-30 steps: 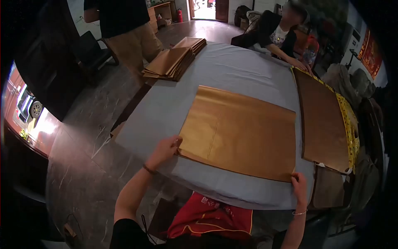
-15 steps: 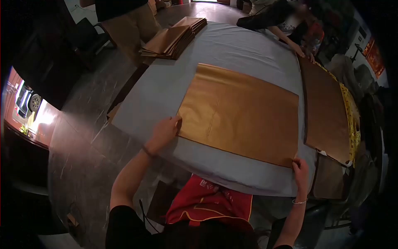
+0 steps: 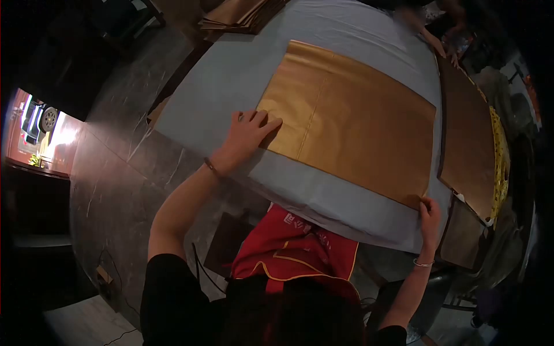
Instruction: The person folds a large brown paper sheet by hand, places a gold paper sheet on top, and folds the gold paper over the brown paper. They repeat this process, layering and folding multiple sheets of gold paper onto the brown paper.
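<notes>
A gold-brown sheet (image 3: 369,127) with a crease down its left part lies flat before me, its far edge curled or folded over. My left hand (image 3: 248,138) rests at the sheet's left edge near the close corner, fingers apart and pressing down on it. At the near right corner, my right hand (image 3: 429,216) pinches the sheet between thumb and fingers. Underneath is a pale grey cloth (image 3: 208,109) that covers the table.
Folded gold-brown sheets (image 3: 242,17) are stacked at the table's far left corner. Along the right stands another surface with a brown sheet (image 3: 470,138) and yellow patterned material (image 3: 501,155). Another person's hands (image 3: 444,49) touch its far end. A red apron (image 3: 294,248) covers my lap.
My left hand has gone from gripping the sheet's near left edge to lying spread on it. My right hand still pinches the near right corner. The view has tilted downward.
</notes>
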The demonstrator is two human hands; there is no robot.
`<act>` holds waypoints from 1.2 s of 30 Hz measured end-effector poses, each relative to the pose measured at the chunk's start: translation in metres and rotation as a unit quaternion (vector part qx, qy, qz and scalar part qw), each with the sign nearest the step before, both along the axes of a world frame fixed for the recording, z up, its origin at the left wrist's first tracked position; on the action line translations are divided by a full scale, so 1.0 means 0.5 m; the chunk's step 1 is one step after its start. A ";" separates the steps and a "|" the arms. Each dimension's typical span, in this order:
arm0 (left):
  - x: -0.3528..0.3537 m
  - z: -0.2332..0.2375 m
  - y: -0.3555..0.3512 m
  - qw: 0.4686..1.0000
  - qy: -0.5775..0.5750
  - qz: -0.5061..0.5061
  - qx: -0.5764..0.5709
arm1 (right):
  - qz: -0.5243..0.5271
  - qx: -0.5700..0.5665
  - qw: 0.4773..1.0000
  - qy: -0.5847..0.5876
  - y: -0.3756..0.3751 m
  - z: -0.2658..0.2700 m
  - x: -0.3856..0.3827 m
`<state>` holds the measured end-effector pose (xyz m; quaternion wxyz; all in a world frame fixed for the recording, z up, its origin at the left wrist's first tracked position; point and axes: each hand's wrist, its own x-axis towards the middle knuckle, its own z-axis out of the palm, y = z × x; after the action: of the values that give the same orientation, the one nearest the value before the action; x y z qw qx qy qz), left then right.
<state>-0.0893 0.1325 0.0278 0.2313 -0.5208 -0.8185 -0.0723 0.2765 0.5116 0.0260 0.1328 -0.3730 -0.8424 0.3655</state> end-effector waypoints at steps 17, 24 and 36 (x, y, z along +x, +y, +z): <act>0.004 0.003 -0.002 0.995 -0.038 0.013 -0.089 | 0.236 0.408 0.879 0.070 -0.178 0.023 -0.354; 0.005 0.007 -0.004 0.990 -0.040 0.034 -0.131 | 0.312 0.369 0.872 -0.085 -0.197 -0.025 -0.400; -0.019 0.046 0.016 0.972 -0.131 0.031 -0.191 | 0.302 0.318 0.896 -0.074 -0.198 -0.027 -0.397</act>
<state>-0.0990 0.1404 0.0507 0.0203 -0.5154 -0.8563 0.0248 0.0780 0.4128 0.0126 0.0643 -0.0643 -0.9932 0.0722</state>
